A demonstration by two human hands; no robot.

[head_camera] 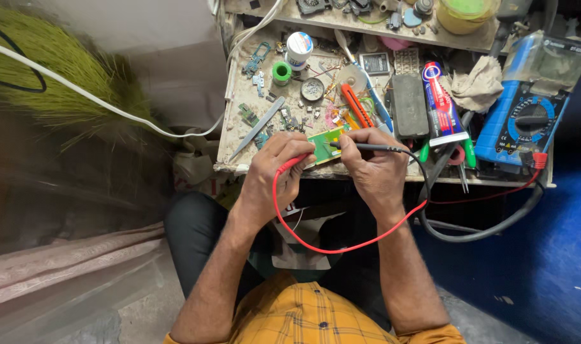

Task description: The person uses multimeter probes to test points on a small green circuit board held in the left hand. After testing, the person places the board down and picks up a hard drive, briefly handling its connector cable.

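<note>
So both hands sit right over the green board point(324, 145) at the bench's point(239, 130) front edge. Left hand point(274, 175) pinches the red probe point(295, 160), right hand point(373, 167) grips the black probe point(367, 147), lying roughly sideways. Tips meet the board from opposite sides; the board lies between the hands.

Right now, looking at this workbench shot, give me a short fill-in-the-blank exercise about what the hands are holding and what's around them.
1. The left hand holds a probe whose lead is ____ in colour.
2. The right hand holds the black probe, its tip resting on a small ____ circuit board.
3. Both leads run to a ____ multimeter at the bench's right end.
4. A grey metal file lies to the ____ of the board.

Missing words: red; green; blue; left
</note>
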